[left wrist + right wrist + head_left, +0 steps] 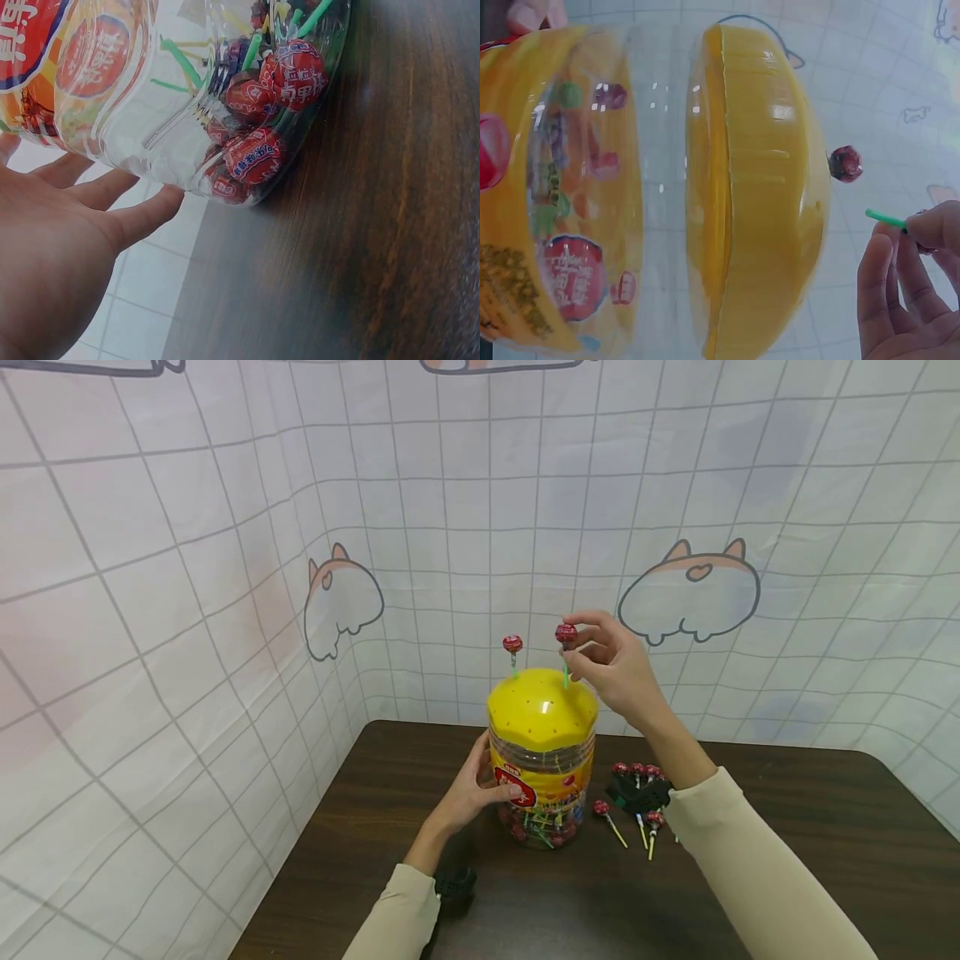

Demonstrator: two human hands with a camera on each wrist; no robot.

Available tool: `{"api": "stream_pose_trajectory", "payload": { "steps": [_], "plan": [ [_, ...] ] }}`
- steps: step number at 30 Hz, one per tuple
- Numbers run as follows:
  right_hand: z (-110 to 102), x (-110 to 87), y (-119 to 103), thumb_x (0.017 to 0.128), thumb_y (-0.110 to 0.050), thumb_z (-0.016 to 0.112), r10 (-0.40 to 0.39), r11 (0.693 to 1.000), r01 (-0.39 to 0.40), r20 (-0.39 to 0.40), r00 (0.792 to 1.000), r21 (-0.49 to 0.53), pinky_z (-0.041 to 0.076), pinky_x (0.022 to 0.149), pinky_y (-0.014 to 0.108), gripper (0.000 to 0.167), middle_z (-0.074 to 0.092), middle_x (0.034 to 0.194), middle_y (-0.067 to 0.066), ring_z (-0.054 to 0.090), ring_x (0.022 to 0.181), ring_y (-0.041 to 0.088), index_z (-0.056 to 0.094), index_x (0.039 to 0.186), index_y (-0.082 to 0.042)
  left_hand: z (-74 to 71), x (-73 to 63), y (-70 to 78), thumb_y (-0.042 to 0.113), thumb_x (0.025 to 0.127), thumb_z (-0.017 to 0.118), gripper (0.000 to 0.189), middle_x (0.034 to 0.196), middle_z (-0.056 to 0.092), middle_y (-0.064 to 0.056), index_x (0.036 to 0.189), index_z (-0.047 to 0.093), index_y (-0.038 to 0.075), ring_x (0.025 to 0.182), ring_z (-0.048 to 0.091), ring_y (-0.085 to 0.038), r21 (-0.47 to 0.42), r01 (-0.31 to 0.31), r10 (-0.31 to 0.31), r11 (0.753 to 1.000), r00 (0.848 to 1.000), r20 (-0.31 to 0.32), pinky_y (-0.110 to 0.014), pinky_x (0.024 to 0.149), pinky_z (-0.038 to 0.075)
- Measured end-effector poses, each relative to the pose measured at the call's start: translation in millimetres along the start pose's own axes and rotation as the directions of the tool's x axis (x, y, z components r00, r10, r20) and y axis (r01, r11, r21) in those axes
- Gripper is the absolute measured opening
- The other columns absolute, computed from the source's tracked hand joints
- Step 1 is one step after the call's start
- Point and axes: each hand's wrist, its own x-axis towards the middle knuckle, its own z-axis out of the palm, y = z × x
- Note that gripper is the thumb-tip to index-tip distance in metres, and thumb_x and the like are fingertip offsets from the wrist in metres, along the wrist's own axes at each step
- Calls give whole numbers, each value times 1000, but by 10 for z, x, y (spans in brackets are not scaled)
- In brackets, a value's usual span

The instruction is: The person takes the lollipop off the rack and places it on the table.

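Note:
A clear plastic candy jar (542, 768) with a domed yellow lid (542, 710) stands upright on the table. Lollipops (259, 154) with red wrappers lie inside at its bottom. My left hand (471, 785) holds the jar's left side, its thumb across the front label. Above the lid's right side, my right hand (611, 664) pinches a red-wrapped lollipop (566, 633) just under its head. Its green stick (885, 218) points at the lid, with its tip apart from the lid in the right wrist view. Another lollipop (512, 644) stands upright in the lid's far left part.
Several loose lollipops (611, 822) lie on the dark wooden table (787, 843) right of the jar, partly hidden by the right wrist's black strap (641, 794). A white gridded cloth (465, 568) with cartoon animals hangs behind and to the left of the table.

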Motion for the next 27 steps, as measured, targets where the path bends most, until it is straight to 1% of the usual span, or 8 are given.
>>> {"api": "stream_pose_trajectory", "payload": {
  "steps": [4,6,12,18,21,23,27],
  "plan": [
    [-71,-95,15,97,-6,65,-7,1000,7,3,1000,-3,59,72,25,41,65,105,12,66,77,18,57,137,-11,3,5,0,34,91,78,95,154,44,-13,162,15,38,139,48,-32,-19,-18,19,1000,1000,11,-60,116,40],
    [-105,-143,28,97,-5,65,-6,1000,6,1,1000,2,60,70,26,41,65,105,11,66,77,18,57,136,-10,4,6,0,33,91,78,95,154,43,-12,162,15,39,140,48,-31,-27,-22,22,999,1000,13,-59,116,40],
    [-192,-280,62,96,-2,65,0,999,0,-4,1000,39,62,67,29,39,64,103,8,66,76,18,57,134,-7,-1,-3,-3,33,91,78,94,154,44,-10,161,16,41,140,48,-30,-18,-17,17,1000,1000,9,-60,116,40],
    [-281,-417,129,97,-1,64,22,999,-22,1,1000,31,62,66,28,40,64,104,7,67,75,18,55,135,-3,0,-5,-2,32,92,77,93,154,43,-11,161,15,40,141,47,-31,-20,-20,20,1000,1000,12,-60,116,39],
    [-332,-493,161,97,-2,64,32,999,-32,1,999,20,62,64,29,39,64,104,8,67,75,19,55,136,-4,3,1,-1,32,92,77,93,154,44,-10,161,16,40,140,48,-31,-21,-21,22,1000,1000,13,-59,116,40],
    [-365,-544,188,98,-3,65,45,999,-45,2,999,17,62,64,30,39,64,105,8,67,75,19,56,136,-6,1,3,-7,32,92,77,92,153,44,-11,161,16,40,139,49,-31,-21,-21,21,1000,1000,13,-59,116,41],
    [-441,-652,261,99,-5,65,81,997,-81,2,997,5,62,66,30,38,64,104,4,66,75,19,55,135,-10,-3,-2,-9,31,92,76,93,153,44,-12,162,15,39,139,49,-30,-13,-21,21,1000,1000,8,-59,115,41]
  ]
}}
